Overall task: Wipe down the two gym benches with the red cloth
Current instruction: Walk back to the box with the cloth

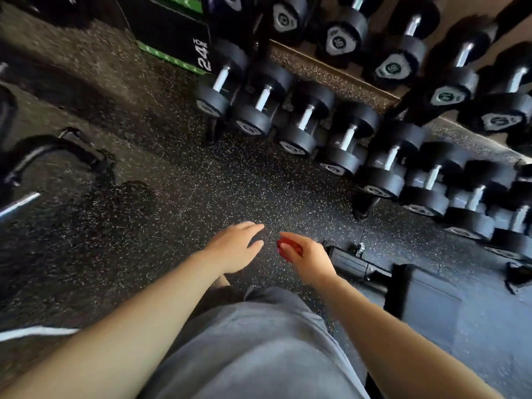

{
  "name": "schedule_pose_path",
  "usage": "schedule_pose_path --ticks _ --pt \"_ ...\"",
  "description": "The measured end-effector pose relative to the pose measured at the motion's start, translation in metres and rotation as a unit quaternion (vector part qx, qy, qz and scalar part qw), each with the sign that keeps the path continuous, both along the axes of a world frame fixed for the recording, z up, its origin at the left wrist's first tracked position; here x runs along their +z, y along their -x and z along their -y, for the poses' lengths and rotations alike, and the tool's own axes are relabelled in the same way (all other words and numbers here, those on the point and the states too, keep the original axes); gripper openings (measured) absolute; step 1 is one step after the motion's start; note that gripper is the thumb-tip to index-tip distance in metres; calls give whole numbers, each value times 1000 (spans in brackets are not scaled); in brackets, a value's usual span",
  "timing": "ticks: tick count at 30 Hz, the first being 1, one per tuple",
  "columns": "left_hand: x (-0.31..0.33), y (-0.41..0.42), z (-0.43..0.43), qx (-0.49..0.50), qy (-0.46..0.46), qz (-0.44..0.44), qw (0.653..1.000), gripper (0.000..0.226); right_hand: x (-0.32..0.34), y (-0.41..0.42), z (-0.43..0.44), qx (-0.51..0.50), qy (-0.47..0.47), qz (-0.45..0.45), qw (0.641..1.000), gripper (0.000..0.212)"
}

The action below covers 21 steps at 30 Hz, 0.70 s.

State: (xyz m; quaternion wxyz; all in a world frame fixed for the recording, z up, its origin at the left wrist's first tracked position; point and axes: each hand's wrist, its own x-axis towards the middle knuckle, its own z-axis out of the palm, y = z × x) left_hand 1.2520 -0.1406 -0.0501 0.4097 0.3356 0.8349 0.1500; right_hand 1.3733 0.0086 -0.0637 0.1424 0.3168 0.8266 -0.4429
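My right hand (306, 256) holds a bunched red cloth (288, 246) in its curled fingers, above the speckled rubber floor. Just left of it, my left hand (234, 246) is stretched forward with relaxed fingers and holds nothing. A black padded gym bench (431, 300) lies low at the right, with its metal frame (354, 262) close beside my right hand. At the left edge is part of another black frame (43, 152); I cannot tell whether it is a bench.
A rack of black dumbbells (345, 139) runs diagonally across the top right. A black and green plyo box (172, 38) marked 24 stands at the top middle. Speckled floor (201, 182) spreads ahead of my hands. My grey shorts fill the bottom centre.
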Motion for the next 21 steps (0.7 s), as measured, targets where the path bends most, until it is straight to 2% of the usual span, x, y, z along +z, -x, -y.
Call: schedule_pose_path --ticks 10,14,21 --pt "0 130 85 175 4 -1 985 49 5 179 54 180 -21 -8 983 34" --pt "-3 172 94 216 5 -7 976 50 -7 246 55 214 17 -10 977 33" --pt "9 287 81 270 16 -38 962 50 -12 391 37 316 21 -36 948 32"
